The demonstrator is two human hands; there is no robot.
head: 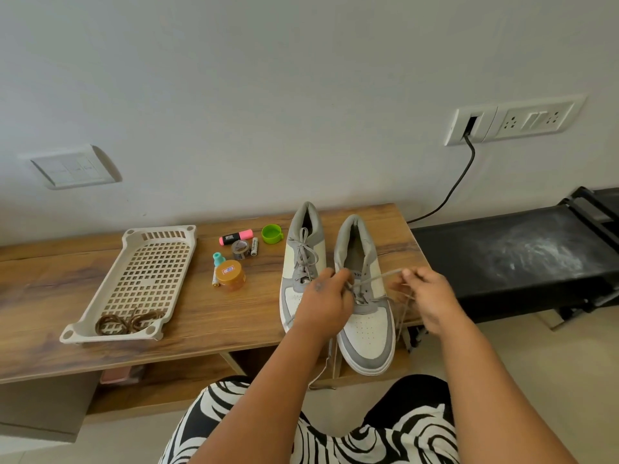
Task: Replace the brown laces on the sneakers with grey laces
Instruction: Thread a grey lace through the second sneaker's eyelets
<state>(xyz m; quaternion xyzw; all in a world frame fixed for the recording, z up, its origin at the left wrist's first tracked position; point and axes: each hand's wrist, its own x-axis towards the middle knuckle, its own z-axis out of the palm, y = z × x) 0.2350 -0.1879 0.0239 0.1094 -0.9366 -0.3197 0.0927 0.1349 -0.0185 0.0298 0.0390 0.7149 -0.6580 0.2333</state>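
Two white and grey sneakers stand side by side on the wooden table [201, 316], toes toward me. The left sneaker [303, 249] carries a grey lace tied in a bow. Over the right sneaker [363, 316], my left hand [326, 296] pinches the grey lace [378, 277] at the eyelets. My right hand [425, 296] grips the other end of that lace, pulled taut to the right, with a loose tail hanging off the table edge. The brown laces [129, 322] lie coiled in the near end of a beige perforated tray [147, 272].
Between tray and sneakers lie a pink highlighter [236, 236], a green cup [271, 233], a tape roll [240, 249], an orange-lidded jar [230, 275], a teal bottle [218, 259] and batteries. A black bench [509, 256] adjoins the table's right end. A black cable [455, 185] hangs from the wall socket.
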